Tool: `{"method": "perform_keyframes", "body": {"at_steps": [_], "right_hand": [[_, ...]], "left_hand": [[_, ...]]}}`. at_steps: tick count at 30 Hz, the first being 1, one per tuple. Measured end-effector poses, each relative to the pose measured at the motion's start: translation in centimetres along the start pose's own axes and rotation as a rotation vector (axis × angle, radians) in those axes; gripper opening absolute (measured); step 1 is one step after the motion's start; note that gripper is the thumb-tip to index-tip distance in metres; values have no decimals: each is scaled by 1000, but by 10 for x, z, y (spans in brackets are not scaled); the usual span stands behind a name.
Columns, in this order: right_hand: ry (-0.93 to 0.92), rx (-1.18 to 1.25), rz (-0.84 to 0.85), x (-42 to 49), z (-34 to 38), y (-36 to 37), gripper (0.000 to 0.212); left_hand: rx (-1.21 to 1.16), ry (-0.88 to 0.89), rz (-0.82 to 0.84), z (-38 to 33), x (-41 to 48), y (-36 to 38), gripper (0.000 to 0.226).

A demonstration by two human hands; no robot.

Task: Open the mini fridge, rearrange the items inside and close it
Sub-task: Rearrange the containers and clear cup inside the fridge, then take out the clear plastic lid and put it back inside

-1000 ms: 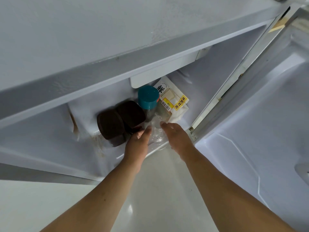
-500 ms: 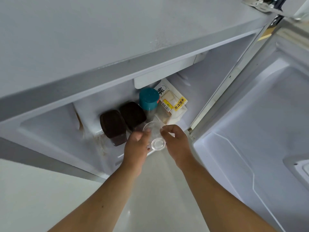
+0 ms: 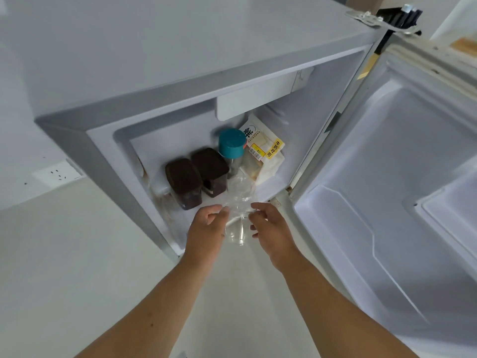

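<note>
Fingers (image 3: pixel 225 210) of both hands pinch a clear cup (image 3: pixel 238 218) at the fridge (image 3: pixel 165 104) mouth, mid-rearrange, so next it probably needs a free spot beside the jars (image 3: pixel 196 174).

Landmark: we take the capped bottle (image 3: pixel 231 149) in the mini fridge (image 3: pixel 180 81).
Two lidded boxes (image 3: pixel 197 177): left of it.
Bread bag (image 3: pixel 263 156): right, behind.
Clear cup (image 3: pixel 238 202): in front.
Door (image 3: pixel 400 189): far right.
</note>
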State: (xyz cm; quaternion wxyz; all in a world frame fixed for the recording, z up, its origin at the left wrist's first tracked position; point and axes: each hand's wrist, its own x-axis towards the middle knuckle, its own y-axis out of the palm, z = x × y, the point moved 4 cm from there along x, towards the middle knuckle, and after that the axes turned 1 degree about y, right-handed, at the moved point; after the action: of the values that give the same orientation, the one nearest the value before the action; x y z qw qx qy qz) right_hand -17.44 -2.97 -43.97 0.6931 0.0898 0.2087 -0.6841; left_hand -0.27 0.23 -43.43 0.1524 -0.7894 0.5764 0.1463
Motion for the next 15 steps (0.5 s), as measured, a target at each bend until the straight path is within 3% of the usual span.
{"method": "perform_keyframes", "body": {"at_steps": [3, 11, 15], "right_hand": [[-12, -1, -22, -27, -7, -1, 17], [49, 20, 33, -106, -45, 18, 16], [94, -4, 115, -145, -64, 54, 24]], "left_hand": [[-40, -32, 4, 14, -18, -11, 14], [-96, -96, -1, 56, -92, -53, 23], [-118, -126, -98, 81, -131, -94, 20]]}}
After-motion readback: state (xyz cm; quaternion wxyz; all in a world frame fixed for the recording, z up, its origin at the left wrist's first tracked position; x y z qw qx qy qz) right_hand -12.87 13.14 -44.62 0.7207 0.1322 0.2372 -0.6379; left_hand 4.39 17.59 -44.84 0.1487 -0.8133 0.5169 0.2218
